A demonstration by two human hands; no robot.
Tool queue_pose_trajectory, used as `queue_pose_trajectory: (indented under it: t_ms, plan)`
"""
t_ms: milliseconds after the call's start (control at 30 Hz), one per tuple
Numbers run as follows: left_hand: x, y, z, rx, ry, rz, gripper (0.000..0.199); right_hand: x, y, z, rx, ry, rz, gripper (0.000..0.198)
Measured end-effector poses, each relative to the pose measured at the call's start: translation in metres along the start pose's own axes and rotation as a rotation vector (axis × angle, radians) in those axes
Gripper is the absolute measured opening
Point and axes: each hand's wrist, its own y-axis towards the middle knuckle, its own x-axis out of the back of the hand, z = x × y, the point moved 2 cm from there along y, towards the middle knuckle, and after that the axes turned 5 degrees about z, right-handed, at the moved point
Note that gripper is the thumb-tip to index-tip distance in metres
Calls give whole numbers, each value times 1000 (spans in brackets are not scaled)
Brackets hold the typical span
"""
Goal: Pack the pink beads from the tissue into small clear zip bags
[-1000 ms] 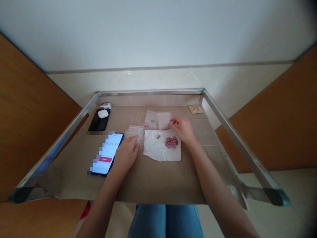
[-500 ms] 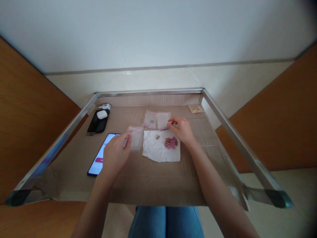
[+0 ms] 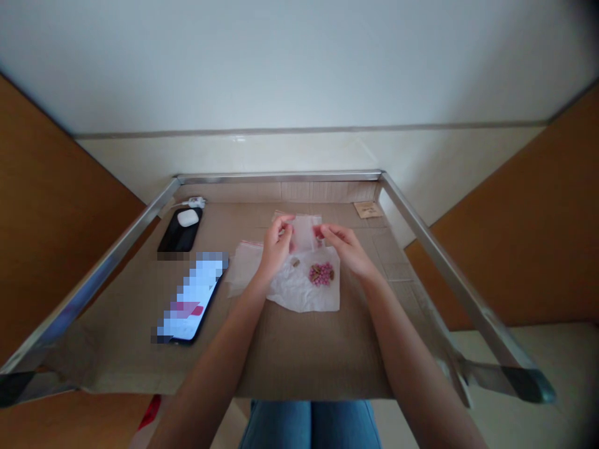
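A small clear zip bag (image 3: 304, 234) is stretched between my two hands, above the back edge of a white paper sheet (image 3: 302, 298). My left hand (image 3: 276, 246) pinches its left side, and my right hand (image 3: 345, 246) pinches the right side. Just in front of the right hand, a heap of pink beads (image 3: 320, 274) with some brown pieces mixed in lies on the paper. One small brown piece (image 3: 296, 263) sits apart from them, close to the left wrist. Another clear bag (image 3: 242, 268) lies left of the paper, partly covered by my left arm.
To the left, a phone with a lit screen (image 3: 196, 299) lies on the cardboard surface (image 3: 299, 355). Behind it are a black phone (image 3: 178, 236) with a white case (image 3: 188, 217) on top and a white plug (image 3: 196, 202). A brown packet (image 3: 367, 210) rests at the back right. A metal rail (image 3: 281, 177) borders the back.
My left hand has left the bag beside the phone and moved right and away from me to the bag at the middle. My right hand has shifted slightly and grips that same bag.
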Motion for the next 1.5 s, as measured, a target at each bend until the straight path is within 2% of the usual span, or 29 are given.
queue_pose_trajectory:
  t_ms: [133,400,433,533,600,833,1033,1300,1400,1500]
  plan:
    - [5,-3,5,-15,80,48,26,-1,1,-2,-29,13,33,25]
    - [5,-7,-14,-160,365,166,35,-1,2,-8,-72,-5,-15,18]
    - [5,-9,-17,-179,412,203,42,-2,3,-8,-70,-1,-17,17]
    - [5,-15,-23,-251,594,342,80,-4,3,-9,-70,-7,-22,16]
    - [6,-17,-23,-277,712,393,92,-4,4,-10,-93,-13,-34,16]
    - [11,-16,-21,-322,888,388,81,-6,3,-16,-147,-40,-31,16]
    - [9,-17,-26,-379,988,376,77,-8,2,-16,-118,-186,1,11]
    - [6,-17,-22,-380,873,457,74,-9,1,-13,-77,-270,-4,14]
    - [7,-17,-22,-368,833,443,71,-10,0,-8,11,-269,-22,17]
    - [7,-17,-23,-384,778,438,69,-12,-1,-4,102,-319,31,7]
